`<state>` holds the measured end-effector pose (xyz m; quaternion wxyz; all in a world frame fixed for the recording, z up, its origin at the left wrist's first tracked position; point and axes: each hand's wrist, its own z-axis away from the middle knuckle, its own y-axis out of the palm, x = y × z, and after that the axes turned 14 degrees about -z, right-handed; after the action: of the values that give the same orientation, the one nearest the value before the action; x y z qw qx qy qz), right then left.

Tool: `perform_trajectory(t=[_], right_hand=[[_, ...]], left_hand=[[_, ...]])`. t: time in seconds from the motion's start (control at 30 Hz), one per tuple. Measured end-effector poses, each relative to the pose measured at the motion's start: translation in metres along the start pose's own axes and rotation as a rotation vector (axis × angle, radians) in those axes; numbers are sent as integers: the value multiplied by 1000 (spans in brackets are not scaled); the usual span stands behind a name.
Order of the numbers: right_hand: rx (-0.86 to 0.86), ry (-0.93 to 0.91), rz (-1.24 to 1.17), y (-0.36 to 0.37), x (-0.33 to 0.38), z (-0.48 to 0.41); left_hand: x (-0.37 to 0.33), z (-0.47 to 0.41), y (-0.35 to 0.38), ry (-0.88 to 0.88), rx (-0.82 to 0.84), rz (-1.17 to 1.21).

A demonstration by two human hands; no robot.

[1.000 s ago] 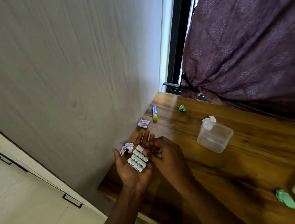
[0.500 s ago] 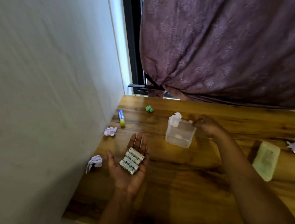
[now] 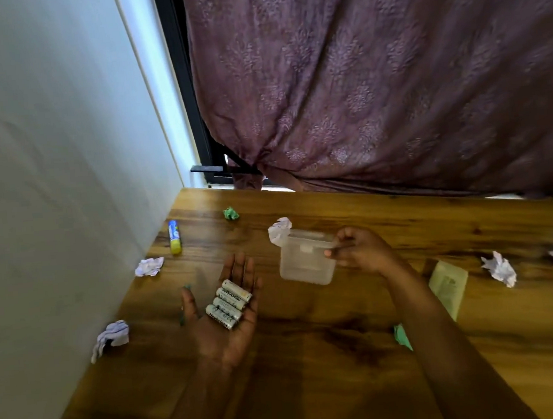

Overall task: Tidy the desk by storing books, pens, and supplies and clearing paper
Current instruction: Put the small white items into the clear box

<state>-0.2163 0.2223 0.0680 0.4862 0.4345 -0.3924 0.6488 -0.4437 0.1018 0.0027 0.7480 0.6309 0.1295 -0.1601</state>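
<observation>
**While 4 batteries lie in the palm, a tub is held ready**

Because loose cells would roll, the left hand (image 3: 224, 316) lies palm-up with fingers spread flat. 4 white cylindrical batteries (image 3: 229, 304) rest side by side across it, above the brown wooden bench (image 3: 314, 371). The right hand (image 3: 358, 252) pinches the rim of 1 translucent square plastic tub (image 3: 306, 263) just beside them, probably so the batteries can be tipped in. 1 pale green flat lid (image 3: 448, 286) lies near the right forearm and is likely the tub's.

Not yet cleared:
- 5 crumpled white paper balls (image 3: 149, 266): 1 at the tub's far corner, 2 by the grey wall (image 3: 52, 194), 2 at the right.
- 2 crumpled green scraps (image 3: 230, 213).
- 1 blue-and-yellow glue stick (image 3: 174, 236) along the wall.
</observation>
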Motion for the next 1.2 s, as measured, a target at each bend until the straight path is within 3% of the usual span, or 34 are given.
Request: perform_trajectory(t=[0.1, 0.2, 0.4, 0.53, 0.63, 0.7, 0.8, 0.87, 0.97, 1.07, 1.13, 1.2], right_hand=[[-166, -299, 185, -33, -5, 14], [-221, -449, 221, -54, -27, 25], [-204, -478, 319, -62, -75, 28], [-180, -433, 318, -61, -55, 42], [-203, -571, 334, -54, -26, 62], [-106, -709, 466, -45, -8, 73], [257, -837, 724, -26, 13, 77], [434, -816, 909, -15, 17, 68], [521, -811, 1114, -5, 18, 54], [559, -787, 1115, -2, 18, 47], [552, -741, 945, -4, 25, 52], [443, -663, 706, -16, 37, 55]], left_hand=[[17, -7, 3, -23, -8, 7], [35, -14, 10, -30, 55, -19], [70, -25, 20, -138, 121, 82], [79, -28, 28, -160, 133, 89], [81, -29, 32, -159, 179, 111], [82, -27, 36, -170, 219, 106], [83, -21, 41, -225, 241, 105], [83, -15, 46, -221, 246, 81], [83, -10, 56, -197, 110, -18], [81, -11, 60, -214, 66, -44], [79, -13, 58, -240, 59, -37], [76, -17, 53, -248, 118, -51]])
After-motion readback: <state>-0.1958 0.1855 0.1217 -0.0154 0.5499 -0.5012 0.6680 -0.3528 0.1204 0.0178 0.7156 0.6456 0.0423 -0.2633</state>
